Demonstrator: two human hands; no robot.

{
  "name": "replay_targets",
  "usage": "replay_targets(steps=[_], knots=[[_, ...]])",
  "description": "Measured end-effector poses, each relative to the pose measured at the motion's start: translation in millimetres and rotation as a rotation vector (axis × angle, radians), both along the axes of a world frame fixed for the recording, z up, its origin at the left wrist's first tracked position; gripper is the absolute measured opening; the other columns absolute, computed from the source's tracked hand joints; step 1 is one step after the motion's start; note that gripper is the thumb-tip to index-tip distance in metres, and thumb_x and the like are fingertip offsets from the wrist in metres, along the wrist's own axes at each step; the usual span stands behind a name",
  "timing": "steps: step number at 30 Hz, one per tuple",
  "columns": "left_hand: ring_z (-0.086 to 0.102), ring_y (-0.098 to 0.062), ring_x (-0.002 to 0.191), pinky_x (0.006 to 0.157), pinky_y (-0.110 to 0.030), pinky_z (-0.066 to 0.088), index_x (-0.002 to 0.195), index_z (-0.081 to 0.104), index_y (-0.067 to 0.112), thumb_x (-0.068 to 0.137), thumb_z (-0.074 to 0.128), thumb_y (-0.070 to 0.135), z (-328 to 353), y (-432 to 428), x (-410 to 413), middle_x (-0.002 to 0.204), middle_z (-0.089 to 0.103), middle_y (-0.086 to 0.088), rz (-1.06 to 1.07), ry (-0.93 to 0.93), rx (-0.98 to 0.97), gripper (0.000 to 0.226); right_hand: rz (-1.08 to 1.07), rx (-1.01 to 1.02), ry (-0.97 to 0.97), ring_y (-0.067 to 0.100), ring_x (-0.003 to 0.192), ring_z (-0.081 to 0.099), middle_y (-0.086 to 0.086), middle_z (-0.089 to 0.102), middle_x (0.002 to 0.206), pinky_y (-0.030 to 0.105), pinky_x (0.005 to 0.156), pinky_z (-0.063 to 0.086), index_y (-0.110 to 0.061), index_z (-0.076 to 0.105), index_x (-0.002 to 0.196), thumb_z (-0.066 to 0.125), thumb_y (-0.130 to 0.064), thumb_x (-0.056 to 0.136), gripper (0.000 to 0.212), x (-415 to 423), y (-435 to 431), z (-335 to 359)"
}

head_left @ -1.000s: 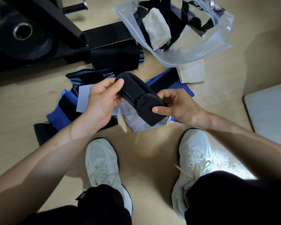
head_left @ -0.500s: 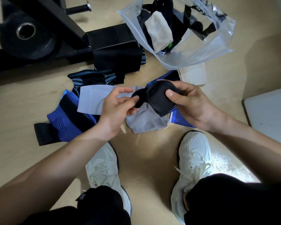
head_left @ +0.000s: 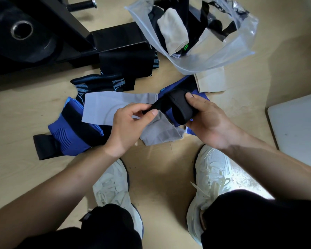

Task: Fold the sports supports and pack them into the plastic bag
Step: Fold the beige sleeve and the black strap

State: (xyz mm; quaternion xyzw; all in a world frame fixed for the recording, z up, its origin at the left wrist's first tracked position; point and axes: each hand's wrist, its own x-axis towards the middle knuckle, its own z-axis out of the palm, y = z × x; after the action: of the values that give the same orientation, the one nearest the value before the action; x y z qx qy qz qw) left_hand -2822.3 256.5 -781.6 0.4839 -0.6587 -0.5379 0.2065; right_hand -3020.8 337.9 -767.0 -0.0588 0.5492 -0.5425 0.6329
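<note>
Support [head_left: 180, 106]: black, rolled, held just short of the bag [head_left: 214, 56].
Right hand [head_left: 210, 121]: curled round the roll.
Left hand [head_left: 127, 126]: pinching the strap [head_left: 156, 106] end.
Tip: pull strap taut, wrap snugly so nothing unrolls.

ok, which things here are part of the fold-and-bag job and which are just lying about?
Job:
- black support, gripped by right hand, strap pinched by left hand
- plastic bag
- grey sleeve
- blue support
- beige sleeve

Lying about:
- weight plate
- black metal frame
- white board
</note>
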Motion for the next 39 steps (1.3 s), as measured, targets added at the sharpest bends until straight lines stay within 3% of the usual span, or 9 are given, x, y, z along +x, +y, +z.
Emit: replay_targets(steps=[4,8,13,17,21,25,29,34,39], knots=[[0.063,-0.001,0.108,0.085,-0.014,0.051,0.089,0.075,0.034,0.092,0.074,0.026,3,-2,-2,0.112,0.067,0.009,0.038,0.002,0.048,0.009,-0.03,0.018,-0.064,0.016,0.087,0.063,0.005,0.068,0.1,0.025,0.077,0.053,-0.01,0.066,0.11,0.051,-0.016,0.1,0.02,0,-1,1],[0.073,-0.014,0.093,0.081,-0.022,0.055,0.098,0.079,0.016,0.098,0.066,0.019,9,1,-3,0.094,0.078,-0.001,0.019,0.1,0.194,0.013,0.01,-0.022,0.101,0.016,0.081,0.066,0.004,0.071,0.091,0.025,0.069,0.051,-0.009,0.068,0.106,0.057,-0.016,0.099,0.015,2,1,0],[0.072,-0.019,0.093,0.077,-0.027,0.057,0.102,0.078,0.01,0.102,0.06,0.019,12,7,-8,0.099,0.077,-0.015,0.045,0.165,0.332,0.02,-0.023,0.017,0.347,0.016,0.07,0.065,0.009,0.069,0.083,0.025,0.061,0.05,-0.013,0.067,0.09,0.07,-0.016,0.091,0.005,15,4,0],[0.072,-0.021,0.096,0.076,-0.026,0.056,0.106,0.077,0.007,0.105,0.055,0.024,16,9,-12,0.105,0.077,-0.013,0.078,0.218,0.422,0.027,-0.028,-0.009,0.384,0.019,0.07,0.065,0.021,0.064,0.088,0.027,0.063,0.055,-0.01,0.066,0.09,0.073,-0.015,0.089,0.009,22,6,-1],[0.073,-0.026,0.1,0.081,-0.03,0.058,0.109,0.076,0.006,0.102,0.058,0.033,24,9,-14,0.105,0.077,-0.012,0.072,0.229,0.488,0.033,-0.026,-0.011,0.422,0.016,0.064,0.064,0.017,0.065,0.079,0.025,0.058,0.053,-0.007,0.065,0.089,0.074,-0.014,0.088,0.011,25,6,-3],[0.074,-0.016,0.098,0.08,-0.029,0.06,0.107,0.077,0.012,0.094,0.069,0.029,29,9,-14,0.1,0.079,-0.003,0.039,0.187,0.434,0.022,-0.011,-0.038,0.45,0.019,0.067,0.066,0.012,0.066,0.073,0.03,0.061,0.054,-0.002,0.066,0.09,0.075,-0.014,0.088,0.015,28,8,-7],[0.075,-0.017,0.093,0.071,-0.025,0.058,0.105,0.076,0.009,0.096,0.068,0.019,25,8,-14,0.095,0.079,-0.006,0.076,0.158,0.409,0.015,0.024,-0.065,0.55,0.021,0.077,0.066,0.012,0.07,0.087,0.037,0.075,0.057,-0.003,0.066,0.102,0.078,-0.016,0.086,0.024,28,10,-12],[0.075,-0.018,0.092,0.07,-0.024,0.058,0.104,0.075,0.006,0.099,0.065,0.017,21,7,-11,0.096,0.079,-0.006,0.096,0.148,0.415,0.016,0.162,-0.19,0.655,0.013,0.103,0.068,0.004,0.055,0.134,0.029,0.081,0.058,-0.026,0.042,0.145,0.076,-0.014,0.087,0.068,24,20,-9],[0.074,-0.017,0.096,0.071,-0.023,0.055,0.114,0.072,0.006,0.102,0.059,0.015,21,4,-11,0.104,0.078,-0.007,0.039,0.187,0.505,0.02,0.208,-0.293,0.519,0.03,0.112,0.066,0.009,0.059,0.134,0.047,0.088,0.058,-0.021,0.04,0.149,0.068,-0.006,0.093,0.065,22,18,-8]])
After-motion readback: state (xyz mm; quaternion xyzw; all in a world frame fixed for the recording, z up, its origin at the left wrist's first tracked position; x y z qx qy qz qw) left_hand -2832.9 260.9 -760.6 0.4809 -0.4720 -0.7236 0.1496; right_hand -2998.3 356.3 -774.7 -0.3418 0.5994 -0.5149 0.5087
